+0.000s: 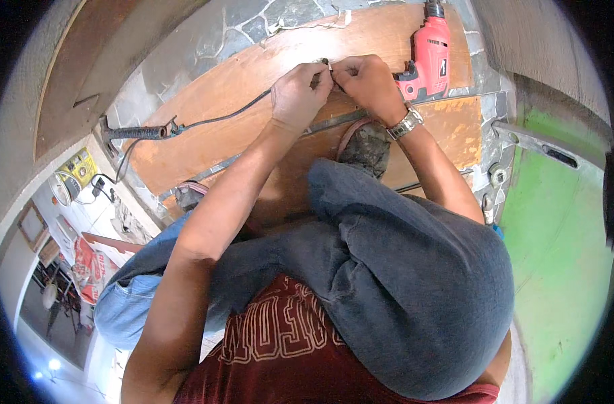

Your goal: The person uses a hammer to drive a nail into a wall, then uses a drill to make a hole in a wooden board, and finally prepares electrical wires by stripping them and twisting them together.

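Observation:
A black cable [236, 107] comes in from the left and runs into my left hand [297, 95], whose fingers are closed on it. My right hand [369, 84], with a metal watch at the wrist, pinches close against the left fingertips. Between the two hands a small pale and dark piece [330, 64] shows; it is too small to name. Just right of my right hand, a red power drill [430, 57] lies on its side on a wooden board [206, 111].
At the left a hammer-like tool with a dark handle [140, 132] touches the cable. A second board [448, 128] lies nearer, above stone-patterned flooring [253, 30]. To the right are a green panel [556, 256], a slotted metal bar [542, 149] and a small round object [497, 175].

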A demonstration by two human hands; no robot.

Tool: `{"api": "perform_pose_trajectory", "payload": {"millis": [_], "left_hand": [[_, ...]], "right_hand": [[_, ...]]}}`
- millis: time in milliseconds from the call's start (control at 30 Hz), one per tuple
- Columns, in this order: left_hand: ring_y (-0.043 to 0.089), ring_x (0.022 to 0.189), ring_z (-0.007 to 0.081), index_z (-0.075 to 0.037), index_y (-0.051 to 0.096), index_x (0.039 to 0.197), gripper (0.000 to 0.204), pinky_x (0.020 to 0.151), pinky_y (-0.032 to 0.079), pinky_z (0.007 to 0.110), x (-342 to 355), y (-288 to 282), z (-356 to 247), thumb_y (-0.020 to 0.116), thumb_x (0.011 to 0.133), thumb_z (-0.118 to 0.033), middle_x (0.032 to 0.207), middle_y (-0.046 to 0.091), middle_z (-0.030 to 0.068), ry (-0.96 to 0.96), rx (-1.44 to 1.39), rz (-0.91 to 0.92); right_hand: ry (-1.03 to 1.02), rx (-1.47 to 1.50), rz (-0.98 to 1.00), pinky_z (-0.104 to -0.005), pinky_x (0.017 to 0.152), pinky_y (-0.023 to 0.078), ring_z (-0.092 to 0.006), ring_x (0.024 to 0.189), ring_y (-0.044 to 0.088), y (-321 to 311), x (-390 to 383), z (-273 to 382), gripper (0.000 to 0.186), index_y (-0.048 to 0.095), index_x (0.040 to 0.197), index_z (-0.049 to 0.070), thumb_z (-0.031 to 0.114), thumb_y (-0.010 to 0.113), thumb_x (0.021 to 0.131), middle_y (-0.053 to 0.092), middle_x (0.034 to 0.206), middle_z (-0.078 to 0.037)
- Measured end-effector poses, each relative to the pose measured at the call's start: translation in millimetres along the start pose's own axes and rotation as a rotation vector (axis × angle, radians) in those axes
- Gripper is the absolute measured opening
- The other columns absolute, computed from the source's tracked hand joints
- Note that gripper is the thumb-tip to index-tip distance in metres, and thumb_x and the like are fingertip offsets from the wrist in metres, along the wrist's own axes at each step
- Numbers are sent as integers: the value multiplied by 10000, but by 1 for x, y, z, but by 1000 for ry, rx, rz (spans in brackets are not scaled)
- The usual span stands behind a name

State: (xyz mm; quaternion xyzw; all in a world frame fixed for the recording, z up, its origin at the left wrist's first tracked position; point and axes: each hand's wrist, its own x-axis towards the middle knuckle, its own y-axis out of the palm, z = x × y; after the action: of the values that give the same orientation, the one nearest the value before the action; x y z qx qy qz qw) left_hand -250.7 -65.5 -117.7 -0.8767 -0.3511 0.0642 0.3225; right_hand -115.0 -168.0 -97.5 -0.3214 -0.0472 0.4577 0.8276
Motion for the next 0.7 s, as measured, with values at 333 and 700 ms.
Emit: {"api": "perform_pose_trajectory", "payload": {"millis": [333,700], "left_hand": [[725,663,230,-46,651,921,90,644,570,353,8,1,-7,689,892,-123,746,717,112,-102,-56,79],[671,618,289,-19,549,989,149,603,527,423,0,38,-11,594,968,-159,674,642,151,-468,-236,-294]], "right_hand": [[40,134,7,-394,693,558,-354,711,711,-4,-3,11,221,747,868,16,218,665,834,695,771,-218],[-14,108,-80,-390,746,566,-347,775,719,6,9,25,242,762,885,38,253,652,867,719,846,-191]]}}
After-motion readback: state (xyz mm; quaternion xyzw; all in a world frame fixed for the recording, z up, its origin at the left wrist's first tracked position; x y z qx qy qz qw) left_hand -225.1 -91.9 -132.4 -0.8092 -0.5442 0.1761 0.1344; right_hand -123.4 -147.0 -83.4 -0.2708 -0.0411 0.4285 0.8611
